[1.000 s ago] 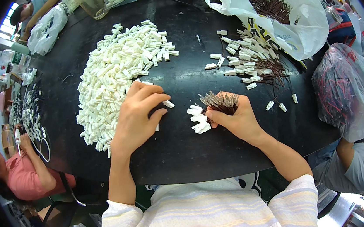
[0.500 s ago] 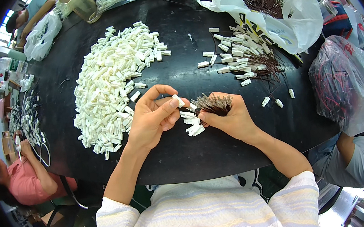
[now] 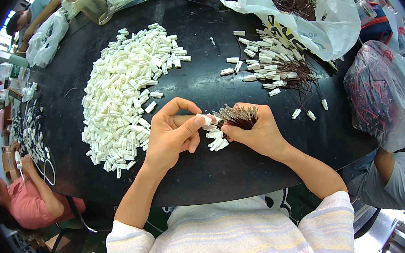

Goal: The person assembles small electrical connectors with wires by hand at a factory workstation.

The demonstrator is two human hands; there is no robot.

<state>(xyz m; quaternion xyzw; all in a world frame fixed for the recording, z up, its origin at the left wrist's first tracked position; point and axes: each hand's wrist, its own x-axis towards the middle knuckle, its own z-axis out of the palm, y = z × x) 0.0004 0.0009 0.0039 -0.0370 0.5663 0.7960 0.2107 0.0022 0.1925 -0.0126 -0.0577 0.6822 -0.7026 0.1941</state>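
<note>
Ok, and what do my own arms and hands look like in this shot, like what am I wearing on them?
Your left hand and right hand are ungloved, with no ring, watch or bracelet visible. The forearms are uncovered too. Your loose left sleeve and right sleeve end near the elbows, whitish with pale yellow and bluish stripes.

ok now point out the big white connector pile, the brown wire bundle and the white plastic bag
White connector pile (image 3: 119, 95): head view, middle of the heap.
Brown wire bundle (image 3: 241, 118): head view, wires below the tips.
White plastic bag (image 3: 342, 21): head view, its right side.
</note>
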